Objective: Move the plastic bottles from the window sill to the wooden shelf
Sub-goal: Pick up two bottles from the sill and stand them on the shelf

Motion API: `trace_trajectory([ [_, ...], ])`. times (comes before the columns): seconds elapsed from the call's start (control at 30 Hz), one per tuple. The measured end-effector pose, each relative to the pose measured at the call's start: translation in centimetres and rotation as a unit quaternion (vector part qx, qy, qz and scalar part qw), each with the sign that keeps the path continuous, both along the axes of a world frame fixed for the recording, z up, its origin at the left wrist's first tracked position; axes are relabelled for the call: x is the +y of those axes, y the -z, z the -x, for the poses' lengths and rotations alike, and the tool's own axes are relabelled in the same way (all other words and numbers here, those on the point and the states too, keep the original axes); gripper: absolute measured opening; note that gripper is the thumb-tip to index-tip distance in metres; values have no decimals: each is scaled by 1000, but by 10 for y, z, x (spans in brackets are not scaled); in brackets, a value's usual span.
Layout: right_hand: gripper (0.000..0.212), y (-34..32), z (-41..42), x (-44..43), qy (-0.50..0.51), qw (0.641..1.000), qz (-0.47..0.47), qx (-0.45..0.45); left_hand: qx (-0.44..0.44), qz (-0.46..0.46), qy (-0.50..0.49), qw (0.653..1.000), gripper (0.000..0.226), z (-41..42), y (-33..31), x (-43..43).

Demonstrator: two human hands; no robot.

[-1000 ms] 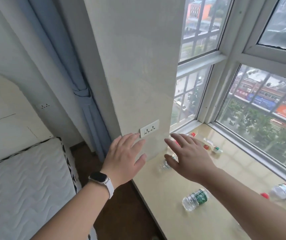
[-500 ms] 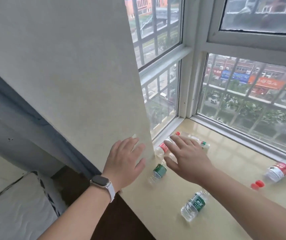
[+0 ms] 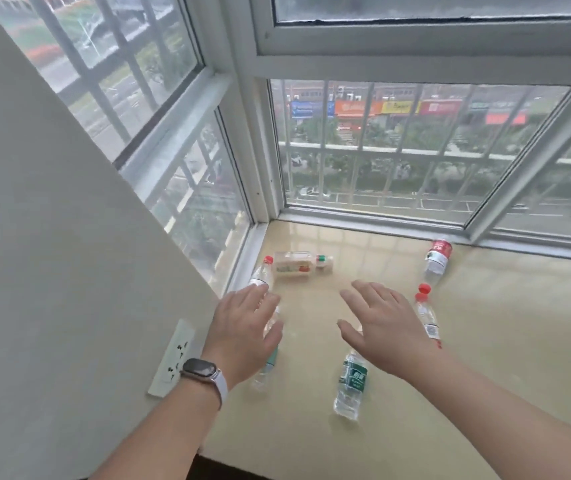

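— while stretched out over the window sill [image 3: 502, 341], gripping anything?
— no. two hands, left hand [image 3: 242, 330] and right hand [image 3: 381, 327], both flat, palms down, fingers straight and a little spread, nothing pinched or held.
— touching anything?
— left hand over two bottles; resting on them or just above, cannot tell.
— which two?
— red-capped bottle [image 3: 261, 273] by the side window frame, peeking past the fingertips, and left green-label bottle [image 3: 267, 367] showing below the palm.
— and around the right hand?
— slim red-capped bottle [image 3: 426, 320] just beside its outer edge; right green-label bottle [image 3: 351, 379] under the wrist, lower down on the sill.
— total count?
— six bottles, all lying on their sides on the sill. besides those four, square bottle [image 3: 296, 265] near the corner and red-label bottle [image 3: 438, 256] close to the far window frame.
— anything more?
— one small red cap [image 3: 425, 288] just beyond the slim bottle's top; loose or not, cannot tell. one watch [image 3: 201, 368] on the left wrist, one socket plate [image 3: 173, 358] on the wall [image 3: 52, 237] left of the sill.
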State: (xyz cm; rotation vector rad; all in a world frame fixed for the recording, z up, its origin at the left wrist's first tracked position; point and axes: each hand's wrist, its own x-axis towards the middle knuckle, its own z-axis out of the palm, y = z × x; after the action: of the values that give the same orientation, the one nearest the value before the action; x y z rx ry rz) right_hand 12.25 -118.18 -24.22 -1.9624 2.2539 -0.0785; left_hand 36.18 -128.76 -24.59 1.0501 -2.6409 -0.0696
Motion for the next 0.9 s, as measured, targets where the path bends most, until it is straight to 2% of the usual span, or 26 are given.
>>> trace_trajectory([
  [0.2, 65, 53, -3, -2, 111, 990, -80, -38, -72, -110, 30, 991, 43, 7, 68, -38],
  [0.37, 54, 109, -4, 4, 206, 964, -127, -111, -111, -252, -48, 960, 55, 5, 140, -42],
  [0.47, 53, 142, -3, 13, 275, 932, -154, -177, -148, -313, -83, 934, 51, -6, 179, -42],
  [0.7, 64, 206, -3, 25, 385, 840, -210, -321, -152, -385, -178, 893, 55, -12, 232, -47],
  [0.9, 52, 247, -12, 22, 485, 750, -173, -415, -76, -506, -262, 818, 74, -17, 269, -53],
])
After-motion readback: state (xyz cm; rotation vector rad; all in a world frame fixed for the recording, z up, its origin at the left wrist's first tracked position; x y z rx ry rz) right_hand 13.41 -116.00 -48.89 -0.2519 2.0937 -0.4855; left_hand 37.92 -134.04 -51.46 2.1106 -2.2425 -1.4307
